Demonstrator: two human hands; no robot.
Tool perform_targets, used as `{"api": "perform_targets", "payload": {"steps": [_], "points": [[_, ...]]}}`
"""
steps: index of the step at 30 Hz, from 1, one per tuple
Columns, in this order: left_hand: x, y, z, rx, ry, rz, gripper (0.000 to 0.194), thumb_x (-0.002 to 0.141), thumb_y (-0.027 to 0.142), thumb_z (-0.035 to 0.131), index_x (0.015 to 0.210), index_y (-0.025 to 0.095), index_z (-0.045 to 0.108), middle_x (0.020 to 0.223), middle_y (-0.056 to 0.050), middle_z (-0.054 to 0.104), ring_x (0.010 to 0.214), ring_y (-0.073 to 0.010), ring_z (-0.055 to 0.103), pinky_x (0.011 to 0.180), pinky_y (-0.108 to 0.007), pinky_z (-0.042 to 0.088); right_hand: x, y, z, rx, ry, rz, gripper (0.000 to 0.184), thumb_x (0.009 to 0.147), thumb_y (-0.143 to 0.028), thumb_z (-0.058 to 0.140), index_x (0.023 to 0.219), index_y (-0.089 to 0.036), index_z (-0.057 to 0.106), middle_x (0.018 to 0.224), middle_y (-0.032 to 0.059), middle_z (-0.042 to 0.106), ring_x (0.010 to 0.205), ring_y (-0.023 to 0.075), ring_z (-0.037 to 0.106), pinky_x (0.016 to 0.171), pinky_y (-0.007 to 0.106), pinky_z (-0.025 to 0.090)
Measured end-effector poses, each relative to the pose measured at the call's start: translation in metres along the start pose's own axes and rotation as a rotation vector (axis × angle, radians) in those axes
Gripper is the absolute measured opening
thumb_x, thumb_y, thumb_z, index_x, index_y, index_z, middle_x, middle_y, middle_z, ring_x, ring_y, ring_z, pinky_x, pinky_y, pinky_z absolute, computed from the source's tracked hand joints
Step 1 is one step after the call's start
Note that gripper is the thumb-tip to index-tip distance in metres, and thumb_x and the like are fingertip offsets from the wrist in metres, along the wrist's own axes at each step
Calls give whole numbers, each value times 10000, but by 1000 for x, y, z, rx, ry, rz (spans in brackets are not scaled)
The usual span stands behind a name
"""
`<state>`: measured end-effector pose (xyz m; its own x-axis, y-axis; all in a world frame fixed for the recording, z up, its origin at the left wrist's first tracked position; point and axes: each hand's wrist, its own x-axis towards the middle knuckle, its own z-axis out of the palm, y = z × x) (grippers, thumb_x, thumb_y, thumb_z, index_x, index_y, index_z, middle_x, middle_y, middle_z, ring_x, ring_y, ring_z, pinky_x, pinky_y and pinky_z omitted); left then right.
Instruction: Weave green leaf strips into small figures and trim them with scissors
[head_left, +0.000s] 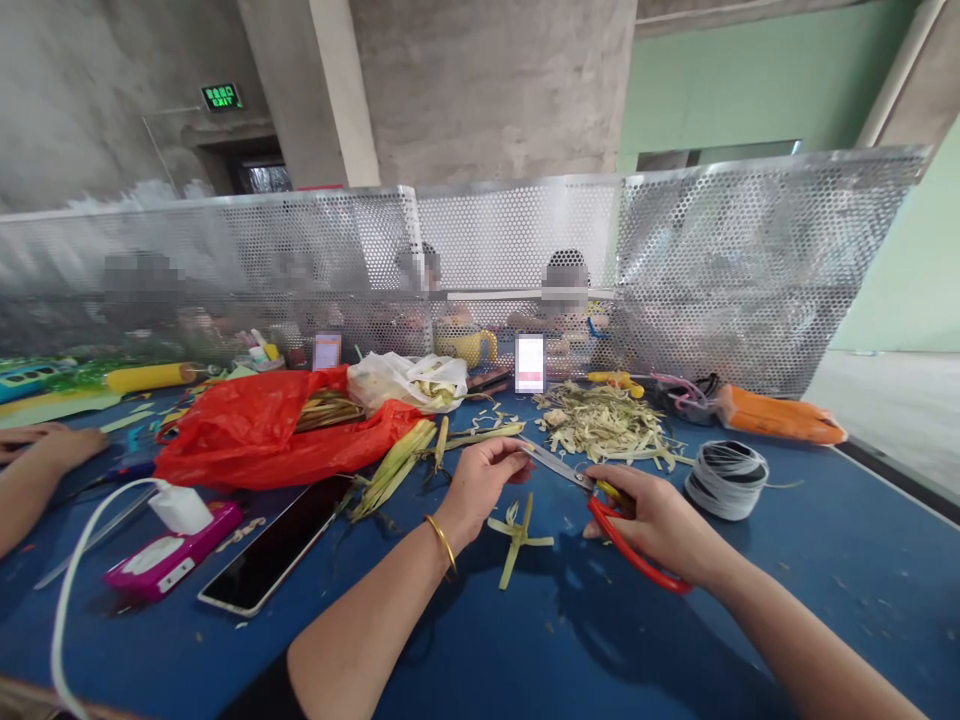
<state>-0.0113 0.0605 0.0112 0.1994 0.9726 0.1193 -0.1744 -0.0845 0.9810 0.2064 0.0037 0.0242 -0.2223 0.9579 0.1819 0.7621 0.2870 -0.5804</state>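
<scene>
My right hand [660, 520] grips red-handled scissors [628, 555], their blades pointing left and slightly away from me. By the blade tips, my left hand [484, 485] has thumb and forefinger pinched together; what lies between them is too small to make out. A gold bangle [441, 545] circles my left wrist. On the table just below the hands lies a small cross of woven pale-green leaf strips [517, 540], with a little curled loop at its upper left.
Behind my hands spreads a heap of leaf scraps [607, 425]. Right of it stand a coil of grey cord [726, 482] and an orange packet [784, 415]. On the left are a red bag [247, 425], a phone [274, 550] and a purple power strip [176, 550]. A neighbour's hand [64, 445] rests far left.
</scene>
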Motion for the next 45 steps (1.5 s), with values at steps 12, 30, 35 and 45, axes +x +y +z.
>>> {"api": "perform_targets", "payload": {"steps": [12,30,35,45], "points": [[0,0,-1,36,-3,-24,112,700,261,685,704,149,676,647,1,666,599,-119,600,653,-250,512,0,2,4,84,-14,-11,518,697,-426,712,1171,-231,633,1102,37,678,962,232,621,842,308,472],[2,-3,-3,60,-15,-20,125,683,279,680,736,165,685,679,-5,668,638,-142,608,671,-276,511,0,2,6,135,-71,-49,449,755,-446,663,1144,-222,661,1008,29,699,879,223,624,776,286,486],[1,1,-3,59,-15,-10,137,682,290,687,723,160,682,674,-7,664,638,-137,604,673,-262,508,-2,-4,4,51,-32,-33,507,739,-470,668,1182,-227,628,1072,60,673,938,246,612,847,341,463],[1,1,-3,46,-23,-9,123,684,278,695,704,159,675,669,-12,661,630,-138,599,673,-270,507,-4,-6,3,-44,-36,-39,549,774,-499,619,1244,-219,568,1103,79,640,869,219,608,782,319,462]]}}
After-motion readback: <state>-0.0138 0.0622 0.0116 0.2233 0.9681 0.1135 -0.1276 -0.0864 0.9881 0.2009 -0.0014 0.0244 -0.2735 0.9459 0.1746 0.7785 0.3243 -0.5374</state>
